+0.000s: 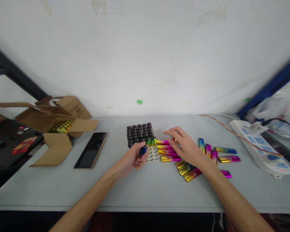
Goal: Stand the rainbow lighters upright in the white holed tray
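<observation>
A white tray (155,156) stands mid-table, most of its slots filled with upright dark-topped lighters (139,132). My left hand (134,159) is closed round a blue lighter (143,150) at the tray's near edge. My right hand (183,145) hovers with fingers spread over a row of loose iridescent pink-and-gold lighters (166,152) lying flat just right of the tray. More of these lighters (219,154) are scattered further right, some hidden under my right wrist.
An open cardboard box (59,120) with colourful lighters inside sits at the back left. A dark phone (91,150) lies beside it. A white power strip (261,146) with cables lies at the right. A plastic bag (273,109) is at the far right.
</observation>
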A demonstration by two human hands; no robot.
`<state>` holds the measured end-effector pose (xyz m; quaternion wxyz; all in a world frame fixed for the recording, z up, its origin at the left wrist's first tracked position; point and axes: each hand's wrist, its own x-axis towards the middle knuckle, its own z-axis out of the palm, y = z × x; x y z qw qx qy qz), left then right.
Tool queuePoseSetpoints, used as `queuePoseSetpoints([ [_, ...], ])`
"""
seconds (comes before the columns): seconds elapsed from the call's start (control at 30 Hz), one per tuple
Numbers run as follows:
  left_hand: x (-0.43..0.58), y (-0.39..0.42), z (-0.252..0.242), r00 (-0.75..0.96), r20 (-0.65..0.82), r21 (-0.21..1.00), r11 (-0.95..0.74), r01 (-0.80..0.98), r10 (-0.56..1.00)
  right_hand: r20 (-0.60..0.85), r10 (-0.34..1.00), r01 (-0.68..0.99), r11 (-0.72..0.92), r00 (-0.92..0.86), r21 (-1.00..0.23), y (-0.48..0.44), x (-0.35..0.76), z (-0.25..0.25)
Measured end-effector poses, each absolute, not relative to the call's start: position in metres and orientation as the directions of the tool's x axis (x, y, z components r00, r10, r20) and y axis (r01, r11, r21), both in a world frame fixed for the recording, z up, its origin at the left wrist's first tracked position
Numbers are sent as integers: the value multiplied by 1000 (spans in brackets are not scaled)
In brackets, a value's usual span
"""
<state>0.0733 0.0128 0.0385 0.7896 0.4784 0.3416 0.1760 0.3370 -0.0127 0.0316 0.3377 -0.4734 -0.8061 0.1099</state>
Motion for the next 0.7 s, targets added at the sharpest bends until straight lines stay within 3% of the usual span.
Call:
queuePoseSetpoints([
  [0.2,77,13,32,659,-354,909,411,73,664,408,848,701,516,-338,-492,-15,336,31],
  [0.4,72,14,38,700,-355,902,425,81,620,408,850,711,510,-332,-484,-14,336,32],
  [0.53,60,15,52,714,-183,958,286,-26,676,410,851,714,507,-327,-483,-15,337,34],
  [0.7,46,19,79,645,124,992,-70,-108,754,422,841,701,525,-339,-483,-15,338,37],
])
